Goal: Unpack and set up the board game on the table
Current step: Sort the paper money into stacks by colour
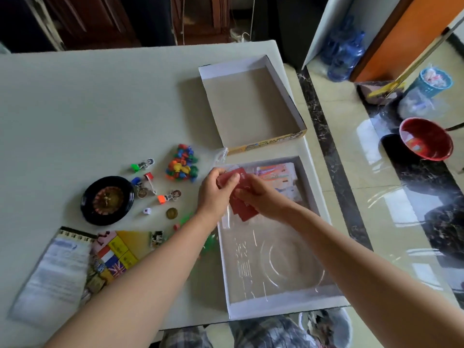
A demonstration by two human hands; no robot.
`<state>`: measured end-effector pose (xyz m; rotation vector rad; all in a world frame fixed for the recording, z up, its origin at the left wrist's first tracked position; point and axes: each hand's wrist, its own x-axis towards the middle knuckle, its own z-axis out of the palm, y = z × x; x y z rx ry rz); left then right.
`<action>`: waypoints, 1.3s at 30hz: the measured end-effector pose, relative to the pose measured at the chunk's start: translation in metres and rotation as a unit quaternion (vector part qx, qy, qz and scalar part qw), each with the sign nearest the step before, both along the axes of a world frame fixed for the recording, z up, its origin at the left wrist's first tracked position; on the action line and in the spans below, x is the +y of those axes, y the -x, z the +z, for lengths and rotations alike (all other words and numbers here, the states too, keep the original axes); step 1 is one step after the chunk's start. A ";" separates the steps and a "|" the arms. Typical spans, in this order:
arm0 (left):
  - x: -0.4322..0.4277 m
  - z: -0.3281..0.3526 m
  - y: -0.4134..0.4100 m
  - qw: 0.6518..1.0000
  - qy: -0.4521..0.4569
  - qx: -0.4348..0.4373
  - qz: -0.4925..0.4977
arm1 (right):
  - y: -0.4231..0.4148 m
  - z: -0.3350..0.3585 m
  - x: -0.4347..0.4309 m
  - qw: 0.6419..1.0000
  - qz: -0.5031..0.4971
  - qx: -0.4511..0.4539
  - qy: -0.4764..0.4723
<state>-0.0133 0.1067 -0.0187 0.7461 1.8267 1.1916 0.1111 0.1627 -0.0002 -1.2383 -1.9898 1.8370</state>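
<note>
Holding the red cards [245, 211] between both hands, we had them just above the far half of the open box [224, 272], over its clear plastic tray and next to the paper money [278, 177] lying in the far compartment. Our left grip [213, 194] was curled round the far-left end of the stack, thumb across the top card. Our right grip [259, 197] pinched the same stack from the right, and the loose cards fanned out beneath it toward the near side. The stack's long axis ran from far-left to near-right, roughly along the line between the two grips.

The relation that mattered was this: the bare bench [100, 109] where the cards would go lay to the left of both grips, beyond the bag of coloured pieces [182, 164], the roulette wheel [106, 199] and the folded board [118, 252]. We judged the left grip the nearer one for carrying them there, once the right had squared the fan. The empty lid [251, 104] sat on the far side, well apart from the cards.
</note>
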 end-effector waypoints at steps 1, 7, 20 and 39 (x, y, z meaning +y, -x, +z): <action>-0.007 0.001 0.010 1.000 -0.005 0.001 0.020 | 0.011 0.001 -0.005 1.000 -0.006 0.000 0.014; -0.065 0.004 0.088 0.985 -0.010 -0.045 0.168 | 0.082 0.009 -0.038 0.993 0.013 0.015 0.120; -0.210 -0.015 0.320 0.955 0.049 -0.116 0.270 | 0.312 -0.022 -0.143 0.994 0.043 -0.082 -0.052; -0.210 -0.055 0.387 0.877 0.332 0.313 0.152 | 0.361 -0.057 -0.157 0.951 0.106 -0.218 -0.190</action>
